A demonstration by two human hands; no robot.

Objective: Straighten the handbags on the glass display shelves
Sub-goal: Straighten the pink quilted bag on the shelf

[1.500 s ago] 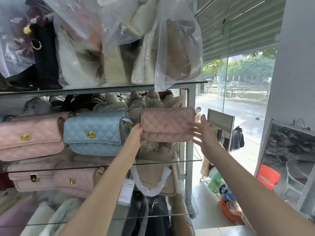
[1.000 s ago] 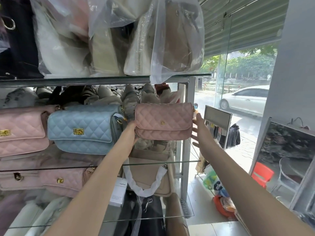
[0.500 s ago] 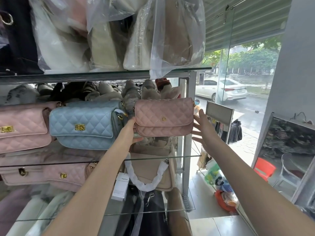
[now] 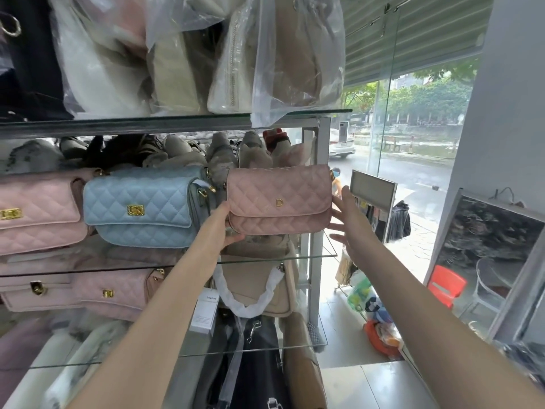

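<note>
A pink quilted handbag (image 4: pixel 280 199) with a small gold D clasp sits upright at the right end of the middle glass shelf (image 4: pixel 324 255). My left hand (image 4: pixel 228 227) grips its lower left corner, thumb underneath. My right hand (image 4: pixel 351 219) is spread flat, fingertips against the bag's right edge. To the left, a light blue quilted handbag (image 4: pixel 141 208) touches a pale pink one (image 4: pixel 38 214). Two more pink bags (image 4: pixel 112 290) and a beige bag with a wrapped handle (image 4: pixel 259 281) are on the shelf below.
The top shelf (image 4: pixel 177 121) carries bags in clear plastic covers (image 4: pixel 295 54) that hang over its edge. A metal post (image 4: pixel 321 178) stands just behind the held bag. Furry items fill the back of the middle shelf. To the right is a glass shopfront and a red chair (image 4: pixel 445 286).
The pink bag stays in my left hand beside the blue one. My right hand has closed in until its fingertips touch the bag's right edge. The view has drifted slightly.
</note>
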